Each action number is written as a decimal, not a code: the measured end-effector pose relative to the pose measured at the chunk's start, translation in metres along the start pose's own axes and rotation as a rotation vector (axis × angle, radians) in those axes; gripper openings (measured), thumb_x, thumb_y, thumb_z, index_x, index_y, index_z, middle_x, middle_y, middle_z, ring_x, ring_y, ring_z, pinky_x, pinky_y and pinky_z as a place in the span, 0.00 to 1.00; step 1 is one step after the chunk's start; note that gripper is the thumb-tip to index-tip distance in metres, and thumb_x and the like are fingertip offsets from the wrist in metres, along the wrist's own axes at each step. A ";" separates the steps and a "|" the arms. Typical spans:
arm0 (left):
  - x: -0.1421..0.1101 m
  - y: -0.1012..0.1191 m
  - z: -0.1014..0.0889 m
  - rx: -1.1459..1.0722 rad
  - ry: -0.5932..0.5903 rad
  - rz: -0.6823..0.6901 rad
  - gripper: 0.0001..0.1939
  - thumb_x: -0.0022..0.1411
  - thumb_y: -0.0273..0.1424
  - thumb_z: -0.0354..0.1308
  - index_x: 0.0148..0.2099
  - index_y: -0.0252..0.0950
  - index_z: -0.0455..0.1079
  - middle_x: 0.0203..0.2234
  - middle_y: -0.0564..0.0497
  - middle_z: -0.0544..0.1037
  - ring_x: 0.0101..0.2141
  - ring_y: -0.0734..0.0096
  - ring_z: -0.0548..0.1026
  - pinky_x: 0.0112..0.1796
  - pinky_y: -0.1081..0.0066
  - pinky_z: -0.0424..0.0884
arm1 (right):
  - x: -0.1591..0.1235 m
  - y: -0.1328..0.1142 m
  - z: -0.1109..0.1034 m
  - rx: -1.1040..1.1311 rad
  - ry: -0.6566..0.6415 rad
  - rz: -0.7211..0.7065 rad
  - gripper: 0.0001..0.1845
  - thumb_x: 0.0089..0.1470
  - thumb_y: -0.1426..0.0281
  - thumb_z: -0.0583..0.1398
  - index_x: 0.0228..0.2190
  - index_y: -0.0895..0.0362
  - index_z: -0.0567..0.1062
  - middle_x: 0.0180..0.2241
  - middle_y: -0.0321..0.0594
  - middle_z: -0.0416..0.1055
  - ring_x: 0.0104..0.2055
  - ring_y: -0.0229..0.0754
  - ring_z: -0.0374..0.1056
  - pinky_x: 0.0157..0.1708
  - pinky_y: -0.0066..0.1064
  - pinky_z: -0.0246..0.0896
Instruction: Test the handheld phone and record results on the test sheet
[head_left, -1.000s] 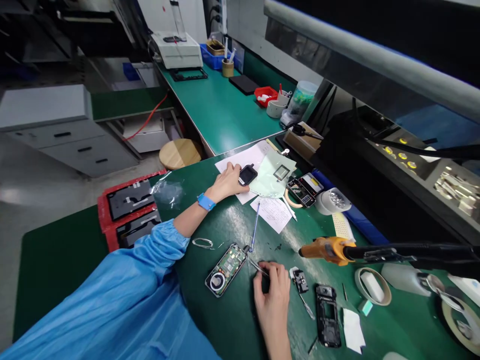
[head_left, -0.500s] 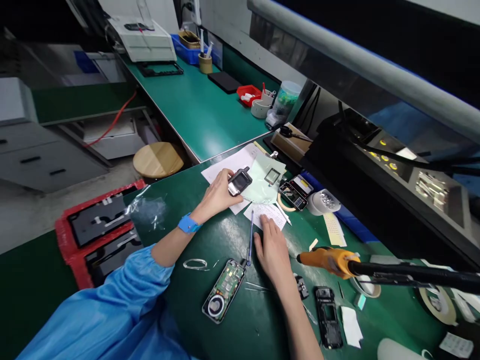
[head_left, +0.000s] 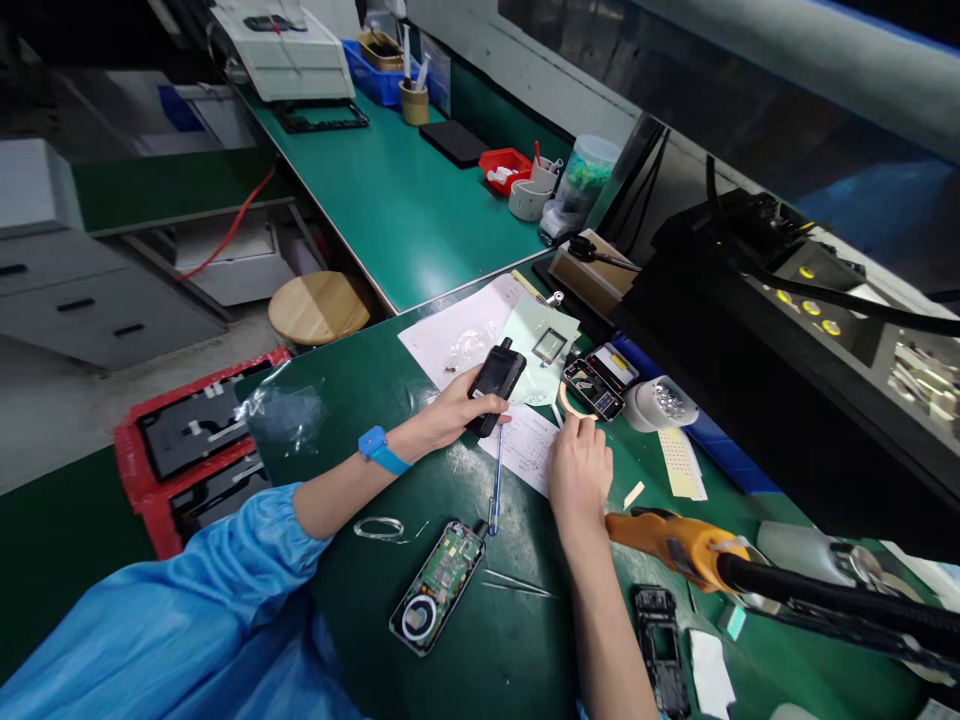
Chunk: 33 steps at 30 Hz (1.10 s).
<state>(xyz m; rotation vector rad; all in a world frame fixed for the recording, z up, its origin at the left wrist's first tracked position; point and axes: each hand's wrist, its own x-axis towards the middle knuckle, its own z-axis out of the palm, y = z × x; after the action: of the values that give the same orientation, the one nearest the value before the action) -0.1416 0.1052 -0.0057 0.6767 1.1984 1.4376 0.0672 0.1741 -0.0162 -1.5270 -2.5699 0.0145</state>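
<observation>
My left hand (head_left: 450, 412) is closed around a black handheld device shell (head_left: 495, 383), lifted a little above the papers (head_left: 465, 335). My right hand (head_left: 579, 462) rests over a printed slip (head_left: 525, 445), its fingertips touching a tan tape ring (head_left: 568, 400) beside an opened device with a circuit board (head_left: 600, 379). An open device half with a green board and round speaker (head_left: 437, 585) lies near me. Tweezers (head_left: 517, 583) lie beside it, and a blue pen (head_left: 496, 480) lies between my hands.
An orange-handled tool on a black arm (head_left: 679, 545) juts in from the right. A black frame part (head_left: 660, 645), a white round lamp (head_left: 664, 402), a red tray of black parts (head_left: 199, 450) and a wooden stool (head_left: 319, 305) surround the green mat. A second bench (head_left: 405, 210) extends beyond.
My left hand picked the black shell up off the papers. My right hand left the tweezers near the open device and moved forward to the tape ring.
</observation>
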 end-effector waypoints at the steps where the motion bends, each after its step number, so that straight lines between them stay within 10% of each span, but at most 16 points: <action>1: 0.001 0.000 0.000 -0.039 -0.006 -0.012 0.28 0.47 0.39 0.74 0.50 0.40 0.72 0.36 0.55 0.70 0.38 0.68 0.74 0.45 0.56 0.86 | 0.002 0.004 0.005 0.019 0.018 -0.015 0.17 0.68 0.80 0.52 0.43 0.56 0.79 0.43 0.57 0.78 0.44 0.58 0.72 0.42 0.45 0.66; 12: 0.004 -0.005 -0.001 -0.164 -0.047 -0.043 0.27 0.44 0.35 0.78 0.46 0.40 0.75 0.37 0.52 0.71 0.40 0.66 0.74 0.47 0.57 0.87 | -0.006 0.021 -0.014 0.164 -0.163 0.019 0.12 0.69 0.74 0.55 0.42 0.54 0.79 0.40 0.45 0.71 0.33 0.47 0.73 0.32 0.37 0.62; 21: 0.006 -0.005 -0.002 -0.121 -0.023 -0.006 0.26 0.45 0.36 0.77 0.46 0.39 0.75 0.35 0.52 0.69 0.40 0.63 0.74 0.48 0.54 0.86 | -0.004 0.002 -0.055 0.831 0.059 0.055 0.09 0.56 0.59 0.62 0.33 0.50 0.70 0.24 0.29 0.68 0.23 0.38 0.62 0.27 0.30 0.56; 33: 0.005 0.000 0.001 -0.162 0.084 0.084 0.25 0.45 0.38 0.75 0.44 0.40 0.70 0.36 0.54 0.68 0.36 0.71 0.70 0.39 0.63 0.84 | 0.014 -0.016 0.012 1.391 0.193 0.450 0.20 0.48 0.53 0.65 0.31 0.48 0.61 0.16 0.19 0.61 0.17 0.34 0.59 0.21 0.25 0.57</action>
<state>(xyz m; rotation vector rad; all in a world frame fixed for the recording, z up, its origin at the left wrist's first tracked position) -0.1420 0.1099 -0.0065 0.5648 1.1145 1.6284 0.0449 0.1797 -0.0248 -1.2469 -1.2841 1.2787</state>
